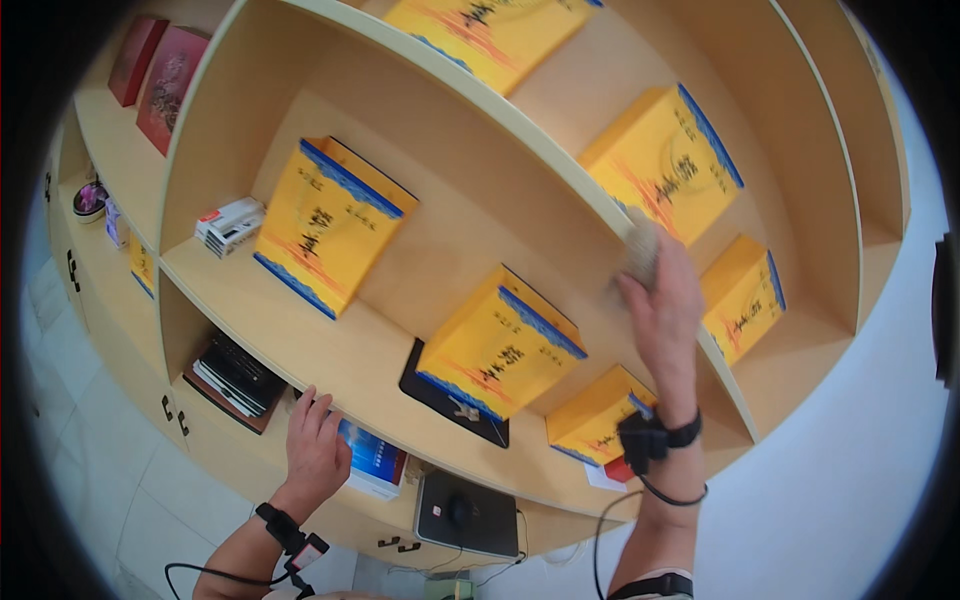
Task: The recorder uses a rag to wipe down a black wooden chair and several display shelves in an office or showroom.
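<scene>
My right hand [667,315] grips a greyish cloth or pad [640,244], blurred. The cloth is at the front edge of the upper shelf board [517,112]. A yellow paper gift bag [671,169] stands on that board just behind the hand. Lower left, my left hand [319,454] has its fingertips at the front edge of the middle shelf [247,319], fingers slightly apart and nothing seen in them. Two upright yellow gift bags, one on the left [330,225] and one in the middle [502,349], stand on the middle shelf.
A black flat pad [412,386] with keys [465,409] lies by the middle bag. Small white boxes [231,225] stand at the left divider. Below are stacked books [236,379], a blue-and-white box [371,457] and a closed laptop [480,517] with cables. Cords trail from both wrists.
</scene>
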